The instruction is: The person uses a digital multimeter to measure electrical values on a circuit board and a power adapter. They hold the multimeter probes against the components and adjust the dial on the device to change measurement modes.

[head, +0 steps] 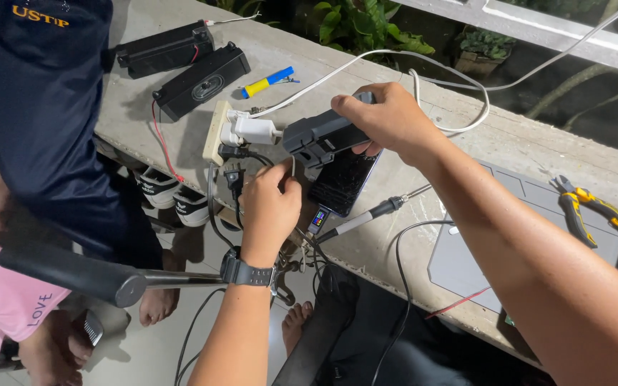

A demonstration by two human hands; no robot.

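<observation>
right hand clenched over dark grey plastic housing, lifted above the phone | left hand pinching thin wire just beneath it | housing looks light, rigid, smooth; best gripped across its flat sides | wire limp, fragile

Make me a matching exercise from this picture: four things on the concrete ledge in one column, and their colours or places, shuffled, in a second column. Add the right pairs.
Things:
1. pliers
2. small screwdriver
3. phone
4. two speaker boxes

Descriptions:
A. black, at the far left of the ledge
B. blue and yellow, beside the speakers
C. yellow and black handles, on the grey mat at right
D. dark screen, under the grey device in the right hand

Pairs: 1-C, 2-B, 3-D, 4-A
</observation>
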